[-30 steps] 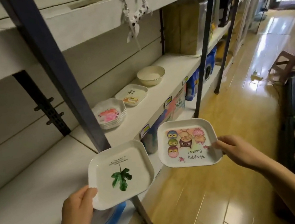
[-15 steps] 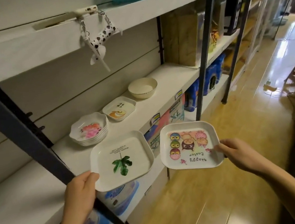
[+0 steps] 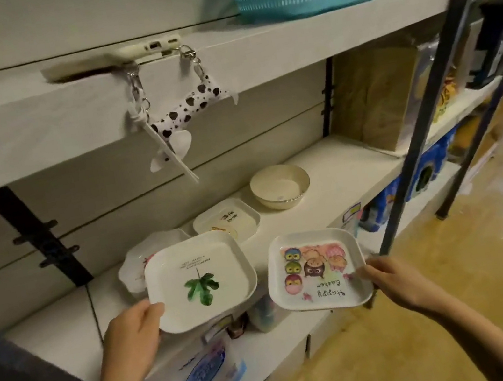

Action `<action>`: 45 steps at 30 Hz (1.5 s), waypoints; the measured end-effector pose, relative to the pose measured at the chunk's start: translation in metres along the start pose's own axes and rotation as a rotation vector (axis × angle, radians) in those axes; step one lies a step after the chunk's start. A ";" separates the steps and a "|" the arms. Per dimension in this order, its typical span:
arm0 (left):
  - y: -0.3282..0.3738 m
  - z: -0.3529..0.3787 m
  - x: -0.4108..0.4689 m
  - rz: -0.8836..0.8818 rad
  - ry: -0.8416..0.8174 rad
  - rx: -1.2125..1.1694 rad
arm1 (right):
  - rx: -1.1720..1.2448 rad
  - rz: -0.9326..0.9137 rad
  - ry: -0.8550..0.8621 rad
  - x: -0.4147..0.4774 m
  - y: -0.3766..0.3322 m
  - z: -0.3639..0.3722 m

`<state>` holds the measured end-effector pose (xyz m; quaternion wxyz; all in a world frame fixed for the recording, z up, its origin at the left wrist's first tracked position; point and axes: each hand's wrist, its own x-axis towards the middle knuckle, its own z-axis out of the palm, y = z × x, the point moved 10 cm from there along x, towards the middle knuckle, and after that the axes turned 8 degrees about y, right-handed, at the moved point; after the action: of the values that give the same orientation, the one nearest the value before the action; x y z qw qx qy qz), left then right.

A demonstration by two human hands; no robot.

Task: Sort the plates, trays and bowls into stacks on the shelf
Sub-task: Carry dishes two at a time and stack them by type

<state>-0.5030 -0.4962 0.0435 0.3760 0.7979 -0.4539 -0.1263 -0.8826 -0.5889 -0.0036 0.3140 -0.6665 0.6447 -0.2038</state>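
A: What is being done?
B: Two trays are held in front of the bowl: the leaf tray pinched by the left hand, the Easter tray by the right hand.
A: And next?
B: Likely both should be laid on the shelf tray left of the bowl. Counted: three trays, one bowl, one plate pile

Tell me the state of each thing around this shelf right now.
Leaf tray, held face up over the shelf.
Left hand, gripping the leaf tray's near corner.
Easter tray, held face up in the air.
Right hand, gripping the Easter tray's edge.
Small tray, flat on the shelf.
Bowl, upright on the shelf, empty.
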 end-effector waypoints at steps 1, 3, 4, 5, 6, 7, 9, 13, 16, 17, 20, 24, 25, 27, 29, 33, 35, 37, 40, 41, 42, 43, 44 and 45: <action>0.000 0.001 0.008 -0.020 0.021 -0.006 | -0.008 -0.029 -0.014 0.018 -0.005 0.001; 0.000 0.002 0.021 -0.071 0.059 -0.034 | -0.025 -0.058 -0.034 0.049 -0.018 0.003; 0.000 0.002 0.026 -0.097 0.080 -0.044 | -0.030 -0.071 -0.042 0.065 -0.024 0.006; -0.001 0.001 0.031 -0.116 0.099 -0.043 | -0.043 -0.088 -0.048 0.080 -0.030 0.010; -0.001 0.000 0.035 -0.131 0.116 -0.032 | -0.065 -0.102 -0.053 0.094 -0.036 0.015; -0.002 -0.001 0.039 -0.147 0.133 -0.017 | -0.084 -0.127 -0.062 0.108 -0.044 0.020; -0.004 -0.004 0.044 -0.185 0.176 0.001 | -0.125 -0.179 -0.088 0.134 -0.059 0.031; -0.005 -0.010 0.046 -0.218 0.251 0.044 | -0.206 -0.281 -0.156 0.183 -0.094 0.056; -0.008 -0.013 0.046 -0.259 0.313 0.042 | -0.271 -0.334 -0.223 0.220 -0.111 0.078; -0.009 -0.013 0.047 -0.276 0.332 0.052 | -0.301 -0.350 -0.237 0.232 -0.115 0.084; -0.010 -0.011 0.045 -0.336 0.370 0.109 | -0.401 -0.386 -0.286 0.256 -0.126 0.102; -0.001 -0.004 0.045 -0.348 0.391 0.158 | -0.514 -0.414 -0.367 0.273 -0.136 0.122; 0.001 -0.001 0.045 -0.352 0.394 0.156 | -0.521 -0.415 -0.385 0.277 -0.137 0.127; 0.002 0.008 0.045 -0.371 0.399 0.137 | -0.509 -0.403 -0.409 0.283 -0.136 0.134; 0.005 0.016 0.045 -0.381 0.403 0.126 | -0.502 -0.392 -0.422 0.287 -0.134 0.138; 0.014 0.034 0.045 -0.379 0.399 0.128 | -0.530 -0.410 -0.424 0.292 -0.132 0.140; 0.016 0.043 0.047 -0.393 0.404 0.133 | -0.522 -0.434 -0.418 0.293 -0.133 0.138; 0.016 0.051 0.050 -0.403 0.406 0.142 | -0.514 -0.478 -0.412 0.292 -0.135 0.131; 0.021 0.068 0.062 -0.386 0.390 0.146 | -0.528 -0.591 -0.423 0.287 -0.138 0.115; 0.024 0.074 0.068 -0.375 0.379 0.148 | -0.530 -0.623 -0.430 0.285 -0.137 0.108; 0.025 0.082 0.075 -0.365 0.366 0.152 | -0.534 -0.649 -0.434 0.282 -0.136 0.100; 0.026 0.089 0.083 -0.358 0.351 0.162 | -0.540 -0.662 -0.443 0.279 -0.133 0.092; 0.027 0.097 0.092 -0.352 0.336 0.171 | -0.541 -0.669 -0.453 0.277 -0.130 0.084; 0.026 0.105 0.100 -0.347 0.319 0.178 | -0.537 -0.670 -0.466 0.274 -0.126 0.076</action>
<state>-0.5207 -0.6371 0.0043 0.3438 0.9036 -0.2546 -0.0210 -0.7155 -0.8507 -0.0089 0.1839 -0.9227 0.3371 0.0344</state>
